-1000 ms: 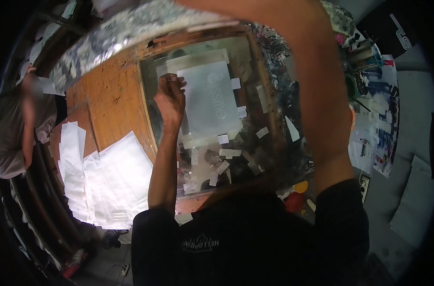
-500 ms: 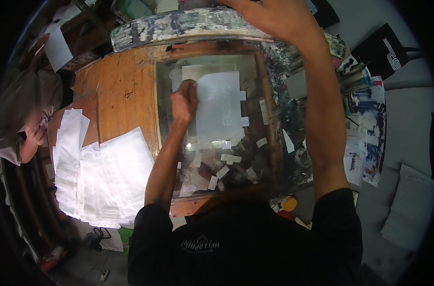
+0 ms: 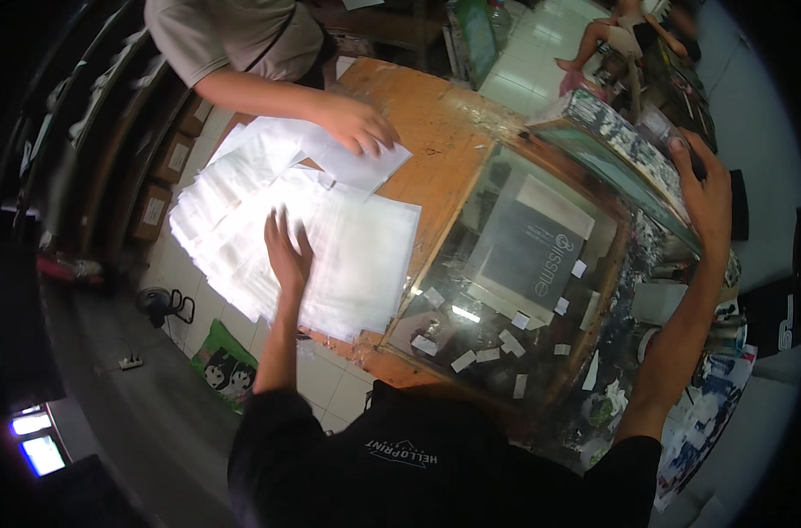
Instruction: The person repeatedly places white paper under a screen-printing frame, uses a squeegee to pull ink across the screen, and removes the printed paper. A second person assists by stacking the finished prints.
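Observation:
My left hand [image 3: 286, 253] lies flat, fingers spread, on a spread of clear plastic bags [image 3: 268, 229] that cover the left part of a wooden table [image 3: 435, 150]. My right hand [image 3: 704, 176] reaches far to the right and grips the far edge of a glass-topped wooden frame [image 3: 541, 264], by a paint-speckled board [image 3: 625, 141]. Under the glass lie a grey sheet and small white paper strips. Another person's hand [image 3: 358, 123] presses on the far bags.
A person in a beige shirt [image 3: 233, 35] stands at the table's far side. Shelves with boxes [image 3: 154, 176] run along the left. A fan [image 3: 158, 304] and a printed bag [image 3: 224, 361] sit on the tiled floor. Clutter fills the right edge.
My left hand has left the glass and moved left onto the plastic bags. My right hand has come down to the frame's far right edge. The view has swung left.

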Tool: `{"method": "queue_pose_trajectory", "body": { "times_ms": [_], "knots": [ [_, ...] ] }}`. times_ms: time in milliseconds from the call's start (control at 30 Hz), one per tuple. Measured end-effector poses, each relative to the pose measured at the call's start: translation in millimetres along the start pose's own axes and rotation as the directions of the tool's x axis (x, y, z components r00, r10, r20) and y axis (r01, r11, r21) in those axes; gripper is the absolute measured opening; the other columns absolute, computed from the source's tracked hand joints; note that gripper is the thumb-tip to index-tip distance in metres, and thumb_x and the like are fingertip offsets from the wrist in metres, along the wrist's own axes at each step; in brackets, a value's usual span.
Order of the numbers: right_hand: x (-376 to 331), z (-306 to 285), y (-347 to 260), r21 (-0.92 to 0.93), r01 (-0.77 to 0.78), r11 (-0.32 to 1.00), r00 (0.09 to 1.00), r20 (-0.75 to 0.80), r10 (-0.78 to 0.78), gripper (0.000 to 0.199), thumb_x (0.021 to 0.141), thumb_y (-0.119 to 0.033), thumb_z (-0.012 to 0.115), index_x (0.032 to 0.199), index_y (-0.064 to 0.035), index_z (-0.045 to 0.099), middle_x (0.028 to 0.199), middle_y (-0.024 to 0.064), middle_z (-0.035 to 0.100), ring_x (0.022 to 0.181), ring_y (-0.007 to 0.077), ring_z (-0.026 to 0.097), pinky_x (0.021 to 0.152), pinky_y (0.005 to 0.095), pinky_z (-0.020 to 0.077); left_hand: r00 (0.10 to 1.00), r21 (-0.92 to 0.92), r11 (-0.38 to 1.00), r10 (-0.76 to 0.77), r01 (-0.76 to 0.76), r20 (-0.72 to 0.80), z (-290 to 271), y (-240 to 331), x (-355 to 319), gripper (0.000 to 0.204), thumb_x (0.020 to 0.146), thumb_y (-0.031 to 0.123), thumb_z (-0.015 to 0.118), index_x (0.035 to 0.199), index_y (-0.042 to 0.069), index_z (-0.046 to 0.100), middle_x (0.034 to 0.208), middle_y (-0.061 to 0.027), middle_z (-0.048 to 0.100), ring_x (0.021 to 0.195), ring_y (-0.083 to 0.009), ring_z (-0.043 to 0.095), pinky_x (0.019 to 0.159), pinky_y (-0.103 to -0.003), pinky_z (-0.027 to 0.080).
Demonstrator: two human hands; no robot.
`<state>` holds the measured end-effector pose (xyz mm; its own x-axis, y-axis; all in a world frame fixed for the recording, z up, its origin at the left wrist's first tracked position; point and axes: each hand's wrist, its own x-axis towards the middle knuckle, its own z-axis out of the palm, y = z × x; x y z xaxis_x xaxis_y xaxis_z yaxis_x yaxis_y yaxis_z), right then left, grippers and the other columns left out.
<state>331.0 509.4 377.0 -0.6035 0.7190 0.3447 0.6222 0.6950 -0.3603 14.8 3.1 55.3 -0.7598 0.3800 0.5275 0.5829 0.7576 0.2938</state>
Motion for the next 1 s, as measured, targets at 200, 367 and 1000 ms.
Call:
{"method": "queue_pose_trajectory", "body": {
  "times_ms": [200, 367, 1000],
  "knots": [
    [12.0, 7.4, 29.8, 0.019, 0.025, 1.0, 1.0, 0.005, -0.025, 0.071, 0.093, -0.062, 0.064, 0.13, -0.0024, 0.068, 0.125, 0.0229, 0.07, 0.122, 0.0343, 0.065, 0.105, 0.0368, 0.0455, 0.834, 0.227, 0.973, -0.148, 0.028, 0.531, -9.5, 72.8, -125.9, 0.073, 0.1, 0.055, 0.051, 0.161, 0.018, 0.033, 0.166, -0.0293, 0.017, 0.156, -0.0474, 0.008, 0.117, -0.075, 0.006],
    [12.2, 5.7, 23.4, -0.004, 0.077, 0.997, 0.996, 0.036, -0.076, 0.067, 0.091, -0.063, 0.065, 0.127, -0.0062, 0.071, 0.124, 0.0249, 0.069, 0.119, 0.0356, 0.065, 0.106, 0.0399, 0.0441, 0.913, 0.14, 0.986, -0.136, 0.088, 0.386, -5.7, 98.7, -110.3, 0.072, 0.101, 0.047, 0.054, 0.16, 0.012, 0.033, 0.166, -0.031, 0.015, 0.156, -0.0482, 0.003, 0.116, -0.076, 0.0],
    [-19.4, -14.4, 18.1, 0.088, 0.126, 0.988, 0.974, 0.176, -0.14, 0.036, 0.102, -0.032, 0.059, 0.094, 0.001, 0.072, 0.071, 0.0086, 0.066, 0.063, 0.0166, 0.062, 0.054, 0.0335, 0.0522, 0.603, -0.651, 0.707, 0.654, -0.275, 0.456, 122.1, 446.1, -179.4, 0.06, 0.102, 0.028, 0.054, 0.154, 0.002, 0.039, 0.163, -0.0328, 0.022, 0.155, -0.0472, 0.015, 0.118, -0.072, 0.01]
  ]
}}
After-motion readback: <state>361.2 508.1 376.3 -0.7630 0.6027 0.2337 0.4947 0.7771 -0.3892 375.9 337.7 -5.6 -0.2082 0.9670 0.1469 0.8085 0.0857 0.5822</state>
